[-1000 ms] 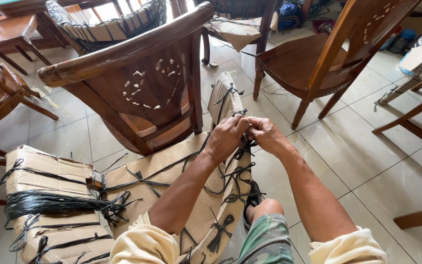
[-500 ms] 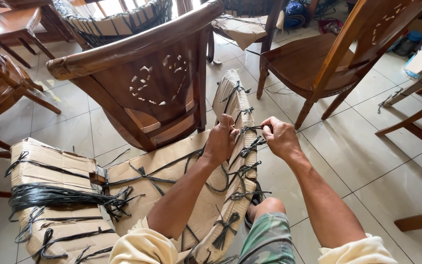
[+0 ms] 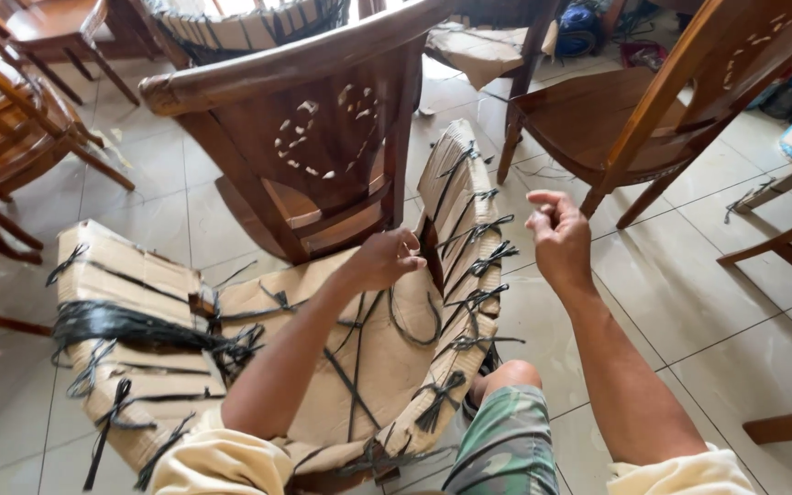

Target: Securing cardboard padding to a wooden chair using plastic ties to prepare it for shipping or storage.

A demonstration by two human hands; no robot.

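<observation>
Tiled floor, wooden chairs around. My left hand (image 3: 387, 259) pinches black strapping (image 3: 469, 229) on cardboard-wrapped chair (image 3: 359, 367); right hand (image 3: 556, 234) raised beside it, fingers curled shut.

1. Bare tile floor (image 3: 689, 302) lies open at three o'clock of the right hand (image 3: 556, 234).
2. A carved chair (image 3: 323, 137) blocks twelve o'clock.
3. A cardboard-wrapped piece (image 3: 387, 357) fills six and nine o'clock.

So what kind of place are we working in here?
Probably a furniture workshop or packing area: carved brown wooden chairs crowd a pale tiled floor, and a chair wrapped in cardboard tied with black straps lies there.
</observation>
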